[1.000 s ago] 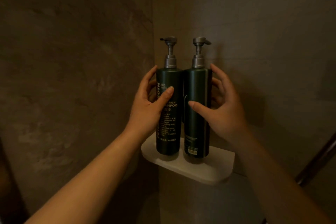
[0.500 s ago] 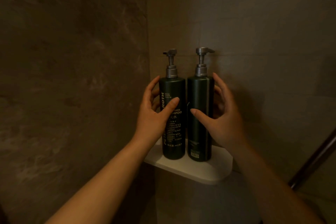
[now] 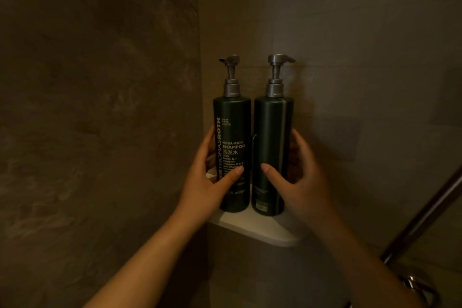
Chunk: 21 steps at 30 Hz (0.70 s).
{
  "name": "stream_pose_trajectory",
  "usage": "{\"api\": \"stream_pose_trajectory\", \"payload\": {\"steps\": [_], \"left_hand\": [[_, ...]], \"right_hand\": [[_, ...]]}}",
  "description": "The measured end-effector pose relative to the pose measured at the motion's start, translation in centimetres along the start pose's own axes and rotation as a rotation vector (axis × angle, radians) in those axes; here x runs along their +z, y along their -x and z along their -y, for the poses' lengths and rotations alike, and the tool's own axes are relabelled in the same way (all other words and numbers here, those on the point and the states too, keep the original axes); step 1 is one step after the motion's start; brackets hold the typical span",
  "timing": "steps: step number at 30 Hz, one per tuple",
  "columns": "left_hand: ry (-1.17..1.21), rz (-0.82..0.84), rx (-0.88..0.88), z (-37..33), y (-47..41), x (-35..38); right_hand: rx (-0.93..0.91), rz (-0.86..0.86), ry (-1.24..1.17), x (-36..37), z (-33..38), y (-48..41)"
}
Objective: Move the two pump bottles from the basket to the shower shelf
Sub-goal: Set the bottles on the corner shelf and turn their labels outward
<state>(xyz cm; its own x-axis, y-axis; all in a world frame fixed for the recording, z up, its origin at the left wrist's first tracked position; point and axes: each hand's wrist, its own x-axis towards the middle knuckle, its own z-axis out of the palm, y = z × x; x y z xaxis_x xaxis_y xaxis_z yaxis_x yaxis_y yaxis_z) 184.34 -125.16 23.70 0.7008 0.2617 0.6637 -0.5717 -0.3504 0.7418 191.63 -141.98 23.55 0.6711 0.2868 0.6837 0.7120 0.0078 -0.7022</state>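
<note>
Grips have slid lower: left hand point(image 3: 212, 182) grasps shampoo bottle point(image 3: 232, 132), right hand point(image 3: 297, 182) grasps second bottle point(image 3: 272, 137), both seated on shelf point(image 3: 262, 230) at 6 o'clock; placement judged nearly done.

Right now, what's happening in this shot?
A person has both hands on two dark green pump bottles standing upright, side by side, on a white corner shelf in a tiled shower. The left hand wraps the shampoo bottle; the right hand wraps the other bottle. Both bottles rest on the shelf, so placement looks essentially done. No basket is in view.
</note>
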Motion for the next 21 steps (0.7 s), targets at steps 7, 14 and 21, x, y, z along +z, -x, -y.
{"api": "stream_pose_trajectory", "payload": {"steps": [7, 14, 21], "left_hand": [[0.028, 0.011, -0.015, 0.2, 0.0, -0.2], [0.040, -0.048, -0.005, 1.0, 0.5, 0.1], [0.029, -0.066, -0.010, 1.8, 1.2, 0.0]], "right_hand": [[0.000, -0.066, 0.049, 0.5, -0.1, 0.0], [0.011, 0.028, 0.014, 0.1, -0.7, 0.7], [0.011, -0.125, 0.120, 0.6, -0.4, 1.1]]}}
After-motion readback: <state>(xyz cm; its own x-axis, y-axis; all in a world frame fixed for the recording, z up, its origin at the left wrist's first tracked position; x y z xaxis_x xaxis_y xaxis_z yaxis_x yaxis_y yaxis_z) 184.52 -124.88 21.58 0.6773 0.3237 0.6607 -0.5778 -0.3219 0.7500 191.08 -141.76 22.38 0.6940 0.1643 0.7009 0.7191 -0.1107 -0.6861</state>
